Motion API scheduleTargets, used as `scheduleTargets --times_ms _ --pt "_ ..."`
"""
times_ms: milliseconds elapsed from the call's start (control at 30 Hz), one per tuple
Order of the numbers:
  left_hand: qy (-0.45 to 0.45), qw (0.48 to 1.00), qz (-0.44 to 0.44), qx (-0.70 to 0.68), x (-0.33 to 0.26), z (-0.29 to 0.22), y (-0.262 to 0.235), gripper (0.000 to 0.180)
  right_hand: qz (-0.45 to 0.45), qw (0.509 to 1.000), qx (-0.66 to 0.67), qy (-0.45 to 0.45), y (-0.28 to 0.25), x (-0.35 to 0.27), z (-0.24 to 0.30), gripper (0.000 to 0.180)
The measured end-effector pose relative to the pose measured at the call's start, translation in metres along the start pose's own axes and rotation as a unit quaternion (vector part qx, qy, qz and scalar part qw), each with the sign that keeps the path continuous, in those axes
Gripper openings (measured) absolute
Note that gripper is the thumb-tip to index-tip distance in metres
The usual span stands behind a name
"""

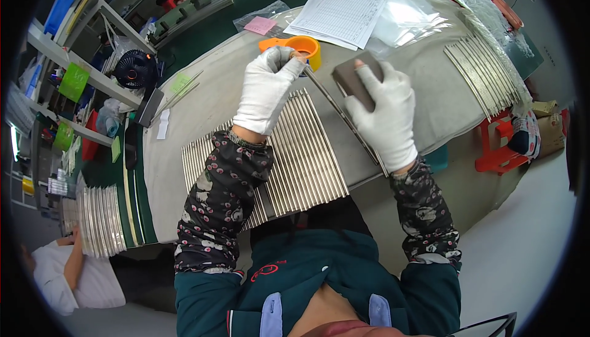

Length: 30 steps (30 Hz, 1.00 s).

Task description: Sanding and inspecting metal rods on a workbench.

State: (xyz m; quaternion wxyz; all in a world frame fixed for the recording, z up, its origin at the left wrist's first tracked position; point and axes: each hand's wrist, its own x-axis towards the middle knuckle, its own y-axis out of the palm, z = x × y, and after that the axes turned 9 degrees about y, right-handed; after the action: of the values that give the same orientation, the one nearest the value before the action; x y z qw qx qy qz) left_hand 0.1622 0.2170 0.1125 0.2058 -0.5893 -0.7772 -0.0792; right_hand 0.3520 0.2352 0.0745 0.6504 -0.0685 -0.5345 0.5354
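Metal strip [341, 113], long, thin and silvery, runs slantwise across the grey table [203, 100], from the left hand down toward the near edge under the right wrist. At far left a small black fan [134, 70] stands past the table's rim, and a stack of shiny strips [98, 220] sits beside another person's sleeve [58, 275]. On the table lies a wide row of like strips [307, 159], side by side, partly under the left forearm. The left hand [265, 88], in a white glove, pinches the upper end of the strip with fingers closed on it, just in front of an orange tape roll [302, 47]. The right hand [386, 113], also gloved, grips a brown sanding block [353, 79] pressed against the strip. Papers [341, 14] and clear bags [409, 14] lie beyond; another row of strips [482, 76] lies at far right
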Motion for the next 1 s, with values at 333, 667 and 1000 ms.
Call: scheduleTargets --times_ms 333,667,1000 --pt "-0.046 0.999 0.010 0.010 0.003 0.002 -0.003 0.014 -0.005 0.999 0.010 0.053 0.000 0.008 -0.016 0.056" --pt "-0.039 0.999 -0.021 0.018 0.004 0.011 -0.002 0.021 0.031 0.988 0.079 -0.130 -0.020 -0.023 0.006 0.050" --pt "-0.103 0.995 0.001 0.012 0.011 0.025 -0.005 0.020 0.075 0.996 -0.028 -0.048 -0.017 -0.048 -0.027 0.057"
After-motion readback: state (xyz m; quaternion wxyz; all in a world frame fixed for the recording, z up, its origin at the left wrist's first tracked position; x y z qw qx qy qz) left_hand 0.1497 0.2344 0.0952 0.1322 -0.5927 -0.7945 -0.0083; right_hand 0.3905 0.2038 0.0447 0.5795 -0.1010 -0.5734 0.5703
